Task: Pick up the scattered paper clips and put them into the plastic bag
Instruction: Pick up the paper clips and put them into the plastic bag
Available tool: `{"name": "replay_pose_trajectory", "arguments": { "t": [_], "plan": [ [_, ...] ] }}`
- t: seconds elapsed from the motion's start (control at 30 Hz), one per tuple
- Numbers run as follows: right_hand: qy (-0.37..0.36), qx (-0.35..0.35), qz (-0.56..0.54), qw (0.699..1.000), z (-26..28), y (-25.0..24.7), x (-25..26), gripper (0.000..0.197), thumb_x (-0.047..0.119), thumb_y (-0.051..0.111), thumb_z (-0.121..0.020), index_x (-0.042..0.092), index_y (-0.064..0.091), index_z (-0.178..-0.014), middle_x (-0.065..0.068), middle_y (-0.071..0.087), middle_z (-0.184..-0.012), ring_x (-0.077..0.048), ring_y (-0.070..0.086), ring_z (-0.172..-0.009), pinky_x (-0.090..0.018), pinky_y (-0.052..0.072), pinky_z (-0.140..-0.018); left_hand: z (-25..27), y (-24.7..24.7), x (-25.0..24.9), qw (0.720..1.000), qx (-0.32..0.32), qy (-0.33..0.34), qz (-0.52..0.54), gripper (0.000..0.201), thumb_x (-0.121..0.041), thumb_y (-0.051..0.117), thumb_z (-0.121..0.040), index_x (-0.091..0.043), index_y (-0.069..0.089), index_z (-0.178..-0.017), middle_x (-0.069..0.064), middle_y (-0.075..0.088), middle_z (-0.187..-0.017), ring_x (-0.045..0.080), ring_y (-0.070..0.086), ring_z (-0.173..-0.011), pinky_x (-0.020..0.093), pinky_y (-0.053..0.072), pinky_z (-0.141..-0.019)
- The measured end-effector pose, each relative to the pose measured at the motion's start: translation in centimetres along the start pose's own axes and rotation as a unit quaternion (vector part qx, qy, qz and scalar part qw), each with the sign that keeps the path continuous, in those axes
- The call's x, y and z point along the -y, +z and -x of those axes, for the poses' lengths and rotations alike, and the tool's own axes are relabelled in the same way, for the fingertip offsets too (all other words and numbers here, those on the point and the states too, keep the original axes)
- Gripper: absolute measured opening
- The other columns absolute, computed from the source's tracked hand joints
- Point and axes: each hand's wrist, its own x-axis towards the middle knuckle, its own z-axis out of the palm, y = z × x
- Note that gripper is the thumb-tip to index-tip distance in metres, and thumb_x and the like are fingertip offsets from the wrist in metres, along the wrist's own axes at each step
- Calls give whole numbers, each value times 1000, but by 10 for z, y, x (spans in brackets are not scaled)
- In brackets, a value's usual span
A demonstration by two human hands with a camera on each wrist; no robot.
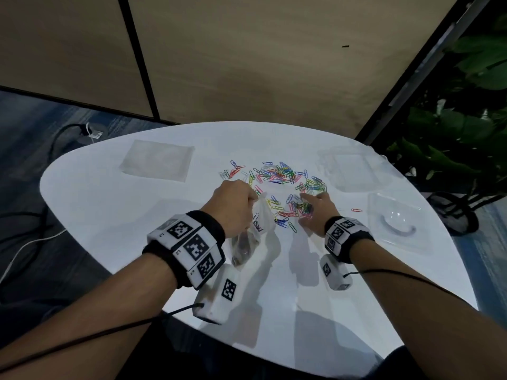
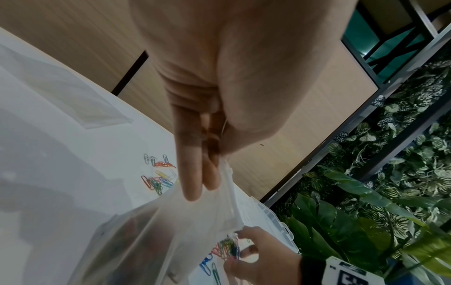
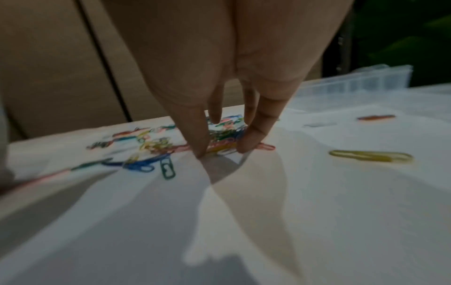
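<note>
Many coloured paper clips [image 1: 279, 174] lie scattered across the middle of the white table [image 1: 109, 215]. My left hand [image 1: 253, 200] pinches the top edge of a clear plastic bag [image 1: 247, 242], which hangs down to the table with some clips inside. The left wrist view shows those fingers [image 2: 195, 183] on the bag's mouth [image 2: 171, 231]. Just right of the bag, my right hand [image 1: 310, 209] is down on the table. Its fingertips [image 3: 202, 150] and thumb close round a small bunch of clips [image 3: 224, 135]. That bunch [image 2: 229, 248] also shows next to the bag's mouth.
A flat clear bag [image 1: 157, 160] lies at the back left. A clear plastic box [image 1: 354, 168] and a clear tray [image 1: 395, 220] sit on the right. One red clip [image 1: 356, 210] lies apart. Plants [image 1: 466, 133] stand beyond the right edge, cables [image 1: 27, 242] on the floor.
</note>
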Motion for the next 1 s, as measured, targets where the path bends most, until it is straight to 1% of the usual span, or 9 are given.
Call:
{"name": "replay_pose_trajectory", "arguments": {
  "t": [0.07,0.17,0.3,0.5,0.57,0.67,0.77,0.87,1.0],
  "plan": [
    [-50,-29,59,997,-2,8,9,49,11,60,-87,29,56,-132,-10,42,-136,-33,46,-120,-35,44,-100,0,-1,3,1000,3,-1,4,39,-2,43,-94,-9,54,-57,19,64,-81,40,71,-79,47,62,-75],
    [-87,-62,115,988,-1,12,17,28,4,57,-87,14,67,-112,-13,54,-114,-32,58,-101,-34,50,-86,0,-1,5,1000,4,-4,11,31,-3,42,-95,-1,69,-80,22,69,-90,39,71,-81,47,61,-77],
    [-82,-67,156,982,1,9,25,24,2,50,-89,7,70,-102,-14,64,-103,-30,65,-91,-32,53,-80,1,0,4,1000,6,-3,13,35,-3,42,-95,-1,76,-102,20,73,-94,38,71,-84,45,61,-80],
    [80,-30,-140,986,-4,-16,5,10,21,78,-74,20,80,-83,-3,76,-91,-19,70,-91,-26,54,-88,0,0,4,1000,7,-6,13,34,-3,42,-95,-3,76,-93,19,73,-92,37,72,-82,45,62,-78],
    [126,14,-345,930,1,-25,3,13,19,86,-65,17,80,-76,-7,77,-90,-21,72,-88,-33,56,-90,-1,0,4,1000,5,-11,18,33,-5,44,-96,-5,76,-99,17,74,-96,36,73,-82,44,62,-79],
    [108,90,-617,774,16,-40,25,12,-4,70,-82,-7,70,-94,-21,72,-100,-21,74,-82,-25,60,-79,-2,0,4,1000,2,-19,18,32,-2,44,-94,-3,75,-91,18,73,-91,35,73,-79,43,63,-76],
    [33,188,-659,728,42,-57,58,16,-6,58,-90,-10,65,-104,-16,73,-98,-17,73,-87,-18,57,-73,-3,-1,6,999,-3,-30,10,34,-1,43,-92,-10,62,-66,17,66,-81,38,72,-80,45,63,-75],
    [-19,243,-608,756,66,-58,82,16,-6,59,-89,-10,65,-103,-12,74,-88,-16,73,-83,-17,56,-73,-5,-1,9,999,-13,-38,18,31,-3,43,-93,-4,63,-69,18,68,-80,39,72,-77,46,63,-73],
    [-108,176,-436,876,80,-43,101,27,1,73,-81,-1,70,-108,-14,74,-95,-18,73,-82,-26,57,-81,-5,1,9,999,-14,-39,31,30,-4,43,-92,0,72,-84,20,73,-81,34,74,-71,43,64,-70]
  ]
}}
